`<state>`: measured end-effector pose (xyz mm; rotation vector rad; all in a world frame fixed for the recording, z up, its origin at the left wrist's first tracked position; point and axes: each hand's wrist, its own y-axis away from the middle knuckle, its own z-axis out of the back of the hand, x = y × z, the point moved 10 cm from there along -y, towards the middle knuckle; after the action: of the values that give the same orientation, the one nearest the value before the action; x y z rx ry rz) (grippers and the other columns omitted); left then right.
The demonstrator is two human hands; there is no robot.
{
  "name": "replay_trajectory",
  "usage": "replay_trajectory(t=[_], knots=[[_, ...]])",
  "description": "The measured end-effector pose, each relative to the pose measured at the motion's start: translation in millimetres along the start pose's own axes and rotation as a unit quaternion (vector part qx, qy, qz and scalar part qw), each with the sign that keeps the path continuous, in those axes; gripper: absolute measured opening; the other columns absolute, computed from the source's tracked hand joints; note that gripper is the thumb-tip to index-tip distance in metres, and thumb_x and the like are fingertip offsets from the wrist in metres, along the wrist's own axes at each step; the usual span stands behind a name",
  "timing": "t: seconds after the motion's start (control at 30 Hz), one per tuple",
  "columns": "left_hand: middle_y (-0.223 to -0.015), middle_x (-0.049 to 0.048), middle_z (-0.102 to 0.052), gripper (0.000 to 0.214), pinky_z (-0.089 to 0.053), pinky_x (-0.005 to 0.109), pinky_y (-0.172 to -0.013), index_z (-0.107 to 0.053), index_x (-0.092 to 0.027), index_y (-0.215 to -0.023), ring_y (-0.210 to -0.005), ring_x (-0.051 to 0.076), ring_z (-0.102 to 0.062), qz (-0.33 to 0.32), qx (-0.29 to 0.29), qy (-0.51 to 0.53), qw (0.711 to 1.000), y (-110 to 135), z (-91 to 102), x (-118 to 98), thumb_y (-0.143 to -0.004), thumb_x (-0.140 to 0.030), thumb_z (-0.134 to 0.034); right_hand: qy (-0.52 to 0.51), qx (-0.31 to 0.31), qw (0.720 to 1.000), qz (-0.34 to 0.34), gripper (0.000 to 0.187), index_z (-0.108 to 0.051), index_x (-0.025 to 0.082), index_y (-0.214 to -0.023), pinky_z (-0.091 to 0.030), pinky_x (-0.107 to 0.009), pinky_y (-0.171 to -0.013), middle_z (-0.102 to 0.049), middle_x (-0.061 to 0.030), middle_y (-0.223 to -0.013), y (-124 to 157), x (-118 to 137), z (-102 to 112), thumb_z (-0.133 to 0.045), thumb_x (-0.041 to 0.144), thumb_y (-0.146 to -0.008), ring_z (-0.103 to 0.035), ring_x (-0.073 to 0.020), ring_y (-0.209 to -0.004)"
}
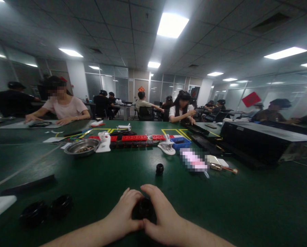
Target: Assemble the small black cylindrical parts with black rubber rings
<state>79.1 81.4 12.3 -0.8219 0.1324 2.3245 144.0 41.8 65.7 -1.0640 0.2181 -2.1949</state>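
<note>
Both hands meet at the near edge of the green table (246,206). My left hand (122,214) and my right hand (162,214) are curled round a small black round part (144,209) held between them; only its top shows. A smaller black ring-shaped piece (159,168) lies on the table just beyond the hands. Two black round parts (46,210) lie to the left of my left forearm.
A metal bowl (82,146), white clips (166,146), a blue tray (180,142) and red strips (134,138) sit mid-table. Long black trays (259,137) lie to the right, a dark flat bar (27,187) to the left. Several people sit at tables beyond.
</note>
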Motion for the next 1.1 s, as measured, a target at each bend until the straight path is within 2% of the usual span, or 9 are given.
replay_trajectory(t=[0.17,0.27,0.4,0.57,0.67,0.77,0.9,0.97,1.1], knots=[[-0.097,0.0049,-0.058,0.039,-0.021,0.053,-0.102,-0.053,-0.020,-0.093,-0.096,0.026,-0.053,-0.010,-0.005,-0.002,1.000,0,2.5,-5,-0.062,-0.037,-0.069,0.034,-0.001,0.994,-0.103,0.061,-0.045,0.017,-0.116,-0.038,-0.039,-0.090,-0.052,-0.0092,-0.110,-1,-22,0,-0.069,0.025,-0.060,-0.048,-0.0246,-0.101],[-0.104,0.0054,-0.057,0.045,-0.016,0.053,-0.104,-0.052,-0.021,-0.101,-0.102,0.026,-0.051,-0.002,0.002,-0.001,1.000,0,0.3,-3,-0.061,-0.031,-0.069,0.011,0.006,0.997,-0.074,0.053,-0.046,0.017,-0.114,-0.039,-0.036,-0.089,-0.053,-0.0082,-0.108,-1,-16,0,-0.061,0.015,-0.063,-0.049,-0.0221,-0.099],[-0.109,0.0053,-0.057,0.051,-0.011,0.053,-0.106,-0.049,-0.024,-0.108,-0.107,0.027,-0.048,0.001,0.000,0.006,1.000,0,-0.2,1,-0.063,-0.034,-0.068,-0.017,0.016,1.000,-0.006,0.062,-0.042,0.017,-0.118,-0.035,-0.036,-0.094,-0.050,-0.0087,-0.114,-2,0,-2,-0.054,0.008,-0.058,-0.046,-0.0214,-0.105],[-0.098,0.0048,-0.058,0.040,-0.019,0.054,-0.103,-0.053,-0.021,-0.093,-0.096,0.026,-0.053,-0.010,-0.005,-0.002,1.000,1,3.8,-7,-0.064,-0.046,-0.067,0.035,-0.018,0.994,-0.107,0.071,-0.041,0.017,-0.120,-0.036,-0.039,-0.092,-0.049,-0.0097,-0.114,-2,-21,3,-0.072,0.026,-0.057,-0.045,-0.0252,-0.105],[-0.095,0.0037,-0.058,0.037,-0.021,0.053,-0.101,-0.054,-0.022,-0.089,-0.094,0.025,-0.053,-0.010,-0.008,-0.002,1.000,1,6.4,-11,-0.064,-0.045,-0.067,0.042,-0.028,0.988,-0.148,0.073,-0.041,0.017,-0.119,-0.039,-0.039,-0.088,-0.052,-0.0085,-0.106,0,-30,5,-0.075,0.028,-0.055,-0.049,-0.0247,-0.098],[-0.098,0.0035,-0.058,0.036,-0.020,0.053,-0.103,-0.054,-0.022,-0.093,-0.097,0.025,-0.053,-0.001,-0.006,0.002,1.000,1,5.9,-8,-0.064,-0.039,-0.068,0.009,-0.018,0.993,-0.120,0.064,-0.039,0.018,-0.121,-0.039,-0.037,-0.091,-0.053,-0.0078,-0.107,1,-25,4,-0.063,0.016,-0.062,-0.050,-0.0226,-0.100],[-0.109,0.0058,-0.056,0.051,-0.014,0.054,-0.105,-0.050,-0.023,-0.107,-0.107,0.028,-0.048,-0.003,-0.007,0.001,1.000,1,3.4,-3,-0.062,-0.036,-0.068,-0.022,0.016,0.999,-0.047,0.069,-0.035,0.015,-0.125,-0.031,-0.037,-0.099,-0.045,-0.0111,-0.124,1,-8,-1,-0.053,0.005,-0.058,-0.042,-0.0225,-0.114],[-0.107,0.0063,-0.056,0.048,-0.015,0.054,-0.104,-0.051,-0.022,-0.105,-0.106,0.028,-0.049,-0.008,-0.007,-0.004,1.000,1,2.3,-3,-0.063,-0.039,-0.068,-0.012,0.011,0.998,-0.058,0.069,-0.036,0.014,-0.125,-0.032,-0.038,-0.099,-0.045,-0.0122,-0.124,1,-9,0,-0.058,0.010,-0.060,-0.042,-0.0236,-0.114],[-0.097,0.0050,-0.058,0.039,-0.019,0.054,-0.102,-0.054,-0.020,-0.092,-0.096,0.026,-0.053,-0.014,-0.011,-0.003,1.000,1,3.6,-5,-0.065,-0.046,-0.066,0.028,-0.015,0.992,-0.121,0.073,-0.040,0.015,-0.122,-0.037,-0.039,-0.092,-0.049,-0.0111,-0.115,0,-22,4,-0.072,0.027,-0.058,-0.046,-0.0253,-0.106]])
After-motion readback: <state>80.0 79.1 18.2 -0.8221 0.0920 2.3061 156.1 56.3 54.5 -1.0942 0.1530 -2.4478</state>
